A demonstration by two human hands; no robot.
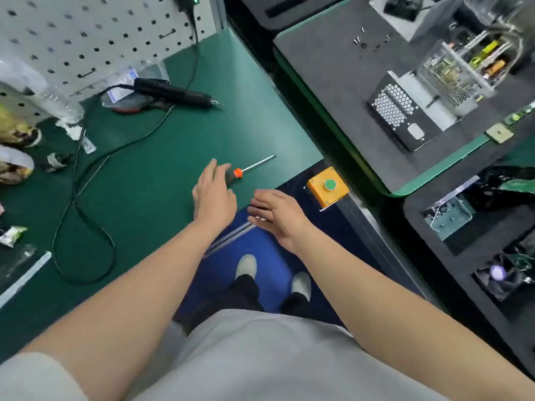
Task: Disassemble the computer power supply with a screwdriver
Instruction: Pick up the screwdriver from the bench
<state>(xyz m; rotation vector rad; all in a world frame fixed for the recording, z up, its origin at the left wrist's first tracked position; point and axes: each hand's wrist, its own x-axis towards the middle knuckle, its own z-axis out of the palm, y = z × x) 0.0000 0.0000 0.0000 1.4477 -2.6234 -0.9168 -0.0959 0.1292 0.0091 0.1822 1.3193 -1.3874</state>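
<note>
A screwdriver [251, 167] with a black handle, orange collar and steel shaft lies on the green mat [162, 157] near its front right corner. My left hand [214, 192] hovers over the handle end with fingers straight, covering most of the handle. My right hand [275, 214] floats open just off the mat's edge, holding nothing. The power supply [405, 111], a black case with a honeycomb grille and its inner parts exposed, sits on the grey bench at the upper right. Several loose screws [364, 43] lie behind it.
An electric screwdriver [173, 92] with a long black cable [86, 198] rests at the back of the mat, beside red pliers [127, 110]. An orange box with a green button [327, 191] stands by the mat's corner. Wrappers litter the left edge. Dismantled parts [463, 215] fill the right shelves.
</note>
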